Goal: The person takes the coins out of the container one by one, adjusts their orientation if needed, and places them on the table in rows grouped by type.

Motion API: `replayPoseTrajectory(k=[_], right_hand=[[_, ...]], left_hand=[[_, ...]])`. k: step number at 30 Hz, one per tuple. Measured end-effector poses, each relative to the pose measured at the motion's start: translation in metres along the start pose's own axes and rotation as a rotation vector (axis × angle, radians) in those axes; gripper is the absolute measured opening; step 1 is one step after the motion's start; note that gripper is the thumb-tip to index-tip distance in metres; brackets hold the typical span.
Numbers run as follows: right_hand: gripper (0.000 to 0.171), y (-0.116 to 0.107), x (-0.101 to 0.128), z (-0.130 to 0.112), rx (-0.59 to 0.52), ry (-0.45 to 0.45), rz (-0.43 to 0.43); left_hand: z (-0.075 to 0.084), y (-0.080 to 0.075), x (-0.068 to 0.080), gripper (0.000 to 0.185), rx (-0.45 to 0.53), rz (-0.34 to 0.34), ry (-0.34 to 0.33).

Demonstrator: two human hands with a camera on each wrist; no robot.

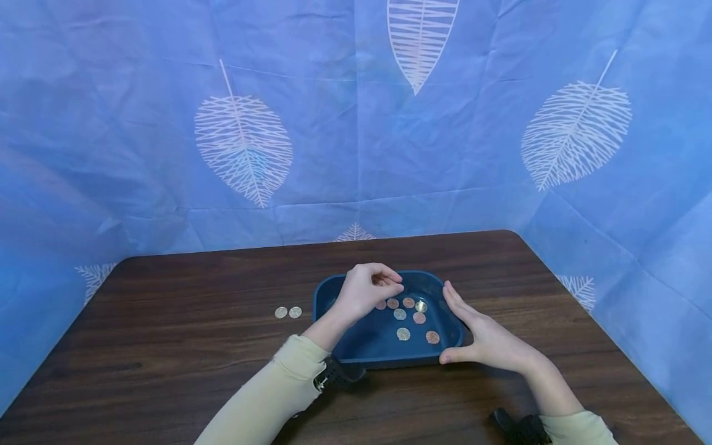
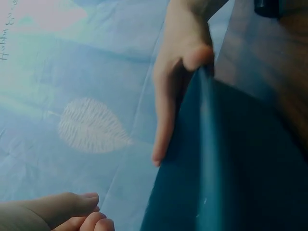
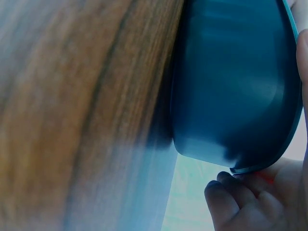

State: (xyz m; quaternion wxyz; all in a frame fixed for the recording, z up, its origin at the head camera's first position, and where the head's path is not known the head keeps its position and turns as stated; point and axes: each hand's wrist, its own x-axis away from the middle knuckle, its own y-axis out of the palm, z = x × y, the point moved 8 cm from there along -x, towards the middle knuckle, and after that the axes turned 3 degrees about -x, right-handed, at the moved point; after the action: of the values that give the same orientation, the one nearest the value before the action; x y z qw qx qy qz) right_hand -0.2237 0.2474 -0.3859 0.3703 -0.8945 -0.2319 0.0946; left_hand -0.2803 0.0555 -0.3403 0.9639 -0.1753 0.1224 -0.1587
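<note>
At lower centre of the head view, the left hand hovers with curled fingertips over the blue tray, seemingly pinching something small, directly above the coins inside. The right hand lies flat-fingered against the tray's right rim. 2 coins sit just left, nearer the left hand.
</note>
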Motion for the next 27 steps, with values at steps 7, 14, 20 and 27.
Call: replayPoseTrajectory(k=[7, 14, 20, 27], right_hand=[[0.108, 0.002, -0.003, 0.0, -0.002, -0.01, -0.015], [0.108, 0.001, -0.004, -0.001, -0.006, -0.024, -0.019], [0.108, 0.0, -0.002, -0.002, -0.003, -0.032, -0.02], [0.108, 0.0, 0.001, -0.001, -0.007, -0.024, -0.019]], left_hand=[[-0.014, 0.015, 0.003, 0.01, -0.008, -0.031, -0.051], [-0.021, 0.025, 0.001, 0.006, -0.122, -0.093, -0.03], [-0.028, 0.04, 0.001, 0.006, -0.238, -0.208, -0.019], [-0.033, 0.055, 0.002, 0.01, -0.304, -0.266, -0.026]])
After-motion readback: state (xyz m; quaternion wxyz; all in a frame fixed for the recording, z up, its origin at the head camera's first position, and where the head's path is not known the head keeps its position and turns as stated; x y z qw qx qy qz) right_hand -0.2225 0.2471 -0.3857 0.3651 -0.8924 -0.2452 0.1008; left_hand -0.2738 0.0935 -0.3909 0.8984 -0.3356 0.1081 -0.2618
